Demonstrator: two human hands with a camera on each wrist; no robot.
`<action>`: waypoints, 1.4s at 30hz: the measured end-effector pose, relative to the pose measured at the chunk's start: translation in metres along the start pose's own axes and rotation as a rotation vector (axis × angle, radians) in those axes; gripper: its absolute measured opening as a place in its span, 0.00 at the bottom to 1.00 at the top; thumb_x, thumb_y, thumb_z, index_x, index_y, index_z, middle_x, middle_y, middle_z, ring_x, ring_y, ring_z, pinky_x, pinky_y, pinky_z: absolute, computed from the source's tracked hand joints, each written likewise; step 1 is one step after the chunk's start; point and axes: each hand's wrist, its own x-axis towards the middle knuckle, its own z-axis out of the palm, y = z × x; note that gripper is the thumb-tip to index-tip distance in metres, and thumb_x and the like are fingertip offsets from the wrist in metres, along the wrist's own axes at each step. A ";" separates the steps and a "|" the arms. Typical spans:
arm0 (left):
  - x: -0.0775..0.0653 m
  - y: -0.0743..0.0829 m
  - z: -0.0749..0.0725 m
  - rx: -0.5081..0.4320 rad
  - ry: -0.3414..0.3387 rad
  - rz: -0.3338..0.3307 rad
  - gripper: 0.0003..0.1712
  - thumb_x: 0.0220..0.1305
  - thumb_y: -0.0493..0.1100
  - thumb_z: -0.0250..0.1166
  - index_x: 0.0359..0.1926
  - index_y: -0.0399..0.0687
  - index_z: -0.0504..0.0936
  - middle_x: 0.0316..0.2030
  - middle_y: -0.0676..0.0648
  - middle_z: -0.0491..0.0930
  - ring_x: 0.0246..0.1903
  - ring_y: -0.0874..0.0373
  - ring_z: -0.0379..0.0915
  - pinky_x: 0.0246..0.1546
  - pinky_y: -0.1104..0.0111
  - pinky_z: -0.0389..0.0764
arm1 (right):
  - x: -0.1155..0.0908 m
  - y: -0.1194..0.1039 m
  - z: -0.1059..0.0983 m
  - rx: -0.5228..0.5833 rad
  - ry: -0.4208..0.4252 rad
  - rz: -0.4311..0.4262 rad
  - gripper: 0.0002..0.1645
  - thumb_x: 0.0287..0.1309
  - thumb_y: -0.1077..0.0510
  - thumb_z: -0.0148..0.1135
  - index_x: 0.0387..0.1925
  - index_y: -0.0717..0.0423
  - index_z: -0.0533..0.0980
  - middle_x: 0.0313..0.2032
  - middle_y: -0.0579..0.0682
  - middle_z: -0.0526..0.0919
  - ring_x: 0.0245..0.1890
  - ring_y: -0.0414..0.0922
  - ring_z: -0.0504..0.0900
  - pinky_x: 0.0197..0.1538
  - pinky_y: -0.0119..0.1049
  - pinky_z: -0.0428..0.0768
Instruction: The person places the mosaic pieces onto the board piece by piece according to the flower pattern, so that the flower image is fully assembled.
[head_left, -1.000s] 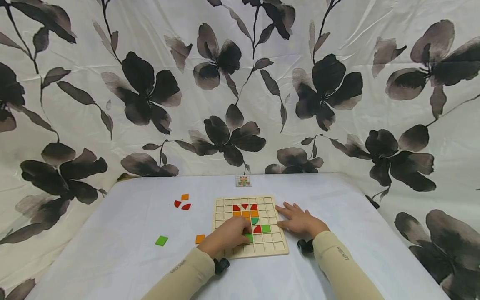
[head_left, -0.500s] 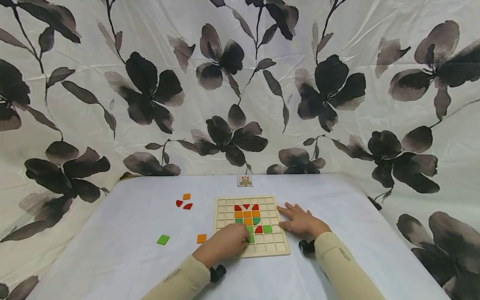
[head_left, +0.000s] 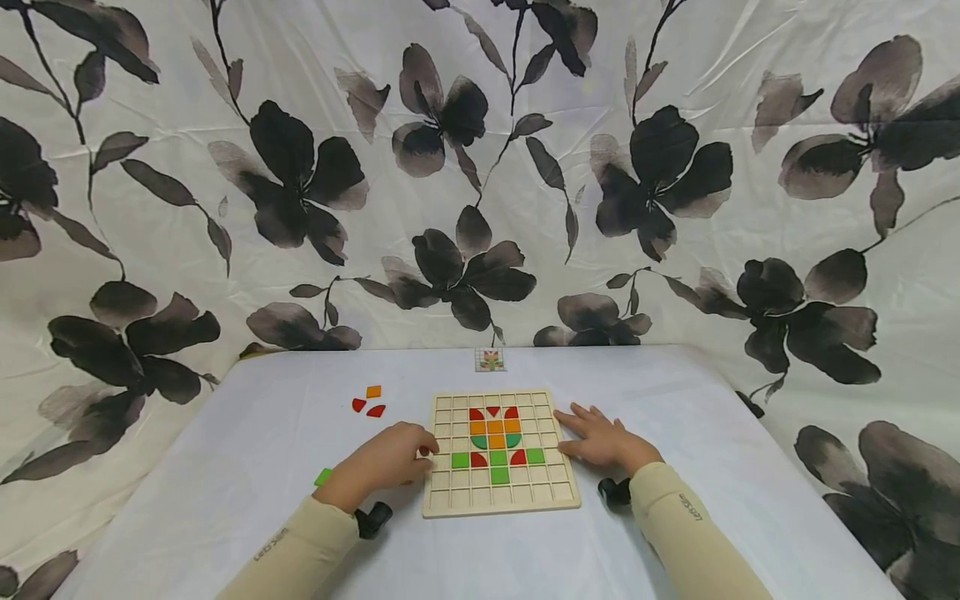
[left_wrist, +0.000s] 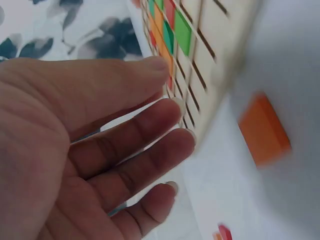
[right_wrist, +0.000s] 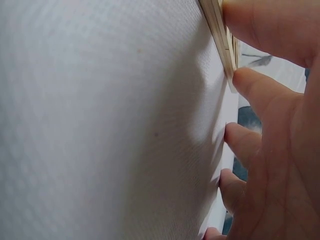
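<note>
A pale wooden grid board (head_left: 501, 498) lies on the table, with red, orange and green tiles forming a figure in its cells. My left hand (head_left: 386, 458) hovers at the board's left edge. Its fingers are loosely bent, and nothing shows between thumb and fingertips in the left wrist view. Below that hand lies an orange square tile (left_wrist: 264, 130), mostly hidden by it in the head view. On the board's right edge rests my right hand (head_left: 603, 442), fingers spread; its thumb and index finger (right_wrist: 265, 90) touch the wooden rim, the other fingertips are down by the cloth.
Left of the board lie an orange square (head_left: 373, 392) and two red pieces (head_left: 376, 411). A green square (head_left: 322, 477) is partly covered by the left wrist. Behind the board is a small pattern card (head_left: 491, 360). A floral curtain (head_left: 450, 167) closes off the back.
My left hand has lifted off the board and moved left, uncovering a green square and a red quarter piece on the grid's left side. The right hand has stayed in place.
</note>
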 end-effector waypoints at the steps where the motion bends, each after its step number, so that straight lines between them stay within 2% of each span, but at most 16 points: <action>1: -0.001 -0.004 -0.001 0.009 -0.007 -0.022 0.11 0.58 0.39 0.69 0.43 0.43 0.85 0.34 0.52 0.81 0.35 0.58 0.71 0.42 0.62 0.78 | 0.000 0.000 0.000 0.000 -0.002 0.002 0.39 0.63 0.39 0.53 0.73 0.39 0.57 0.75 0.54 0.52 0.75 0.64 0.46 0.68 0.71 0.43; 4: -0.004 -0.014 -0.003 0.032 -0.031 -0.078 0.12 0.56 0.40 0.70 0.42 0.43 0.86 0.34 0.51 0.81 0.34 0.58 0.72 0.44 0.61 0.79 | 0.000 0.000 -0.001 0.000 -0.001 0.000 0.39 0.63 0.39 0.53 0.73 0.39 0.57 0.75 0.55 0.52 0.75 0.64 0.46 0.67 0.71 0.43; 8: -0.004 -0.026 0.000 0.056 -0.050 -0.120 0.12 0.52 0.39 0.73 0.39 0.43 0.86 0.32 0.51 0.80 0.33 0.57 0.72 0.44 0.60 0.79 | 0.001 0.001 0.000 -0.005 0.004 -0.002 0.39 0.63 0.39 0.53 0.73 0.40 0.57 0.75 0.55 0.52 0.75 0.64 0.46 0.67 0.72 0.44; 13: -0.005 -0.033 0.007 0.059 -0.050 -0.138 0.09 0.52 0.38 0.73 0.36 0.44 0.85 0.28 0.52 0.77 0.31 0.57 0.70 0.40 0.62 0.78 | 0.001 0.002 0.000 0.002 0.001 0.000 0.39 0.63 0.39 0.53 0.73 0.39 0.57 0.75 0.55 0.52 0.75 0.64 0.46 0.67 0.72 0.43; 20: -0.006 -0.035 0.007 0.030 -0.032 -0.115 0.07 0.51 0.37 0.72 0.33 0.46 0.83 0.27 0.52 0.74 0.30 0.57 0.68 0.37 0.64 0.75 | 0.001 0.002 0.000 0.007 0.000 -0.005 0.40 0.62 0.39 0.53 0.73 0.40 0.57 0.75 0.55 0.52 0.74 0.65 0.46 0.67 0.72 0.43; 24: -0.002 -0.031 0.009 -0.005 -0.016 -0.086 0.08 0.50 0.38 0.72 0.33 0.48 0.82 0.28 0.53 0.76 0.30 0.58 0.68 0.37 0.64 0.74 | 0.003 0.002 0.000 0.000 -0.002 0.002 0.39 0.63 0.38 0.53 0.73 0.39 0.57 0.75 0.55 0.51 0.75 0.64 0.45 0.67 0.72 0.43; 32: 0.003 -0.015 0.013 -0.106 -0.005 -0.017 0.10 0.51 0.42 0.74 0.34 0.49 0.82 0.29 0.55 0.76 0.31 0.58 0.68 0.34 0.67 0.73 | 0.003 0.002 0.001 0.004 -0.009 0.010 0.39 0.63 0.38 0.53 0.73 0.38 0.57 0.76 0.54 0.51 0.75 0.63 0.45 0.68 0.70 0.43; 42: 0.014 0.007 0.023 -0.136 0.019 0.078 0.12 0.53 0.44 0.73 0.37 0.46 0.82 0.30 0.54 0.76 0.33 0.59 0.68 0.38 0.66 0.73 | 0.002 0.002 0.001 0.005 -0.003 -0.004 0.40 0.63 0.38 0.54 0.73 0.40 0.57 0.75 0.55 0.52 0.75 0.64 0.46 0.67 0.71 0.43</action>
